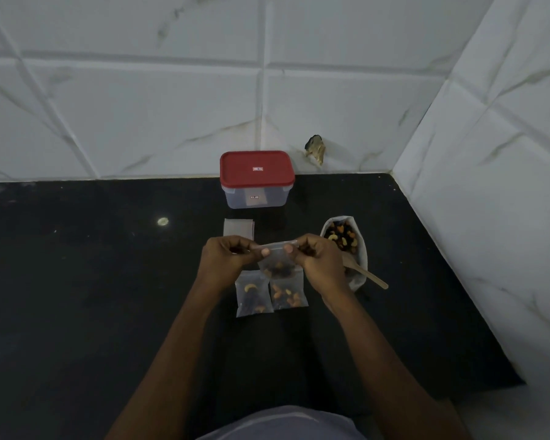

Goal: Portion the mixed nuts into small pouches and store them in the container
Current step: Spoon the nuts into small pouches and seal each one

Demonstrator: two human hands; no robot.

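Your left hand (226, 258) and right hand (318, 263) pinched the pouch (277, 262) at its top, probably to seal it; two filled pouches (254, 296) lay below, container (256, 181) lidded.

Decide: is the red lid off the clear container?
No: the red lid sits closed on top of the clear container by the wall.

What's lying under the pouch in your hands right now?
On the black counter below the held pouch lie a left filled pouch and a right filled pouch, nuts showing through. The held pouch covers the right one's top edge.
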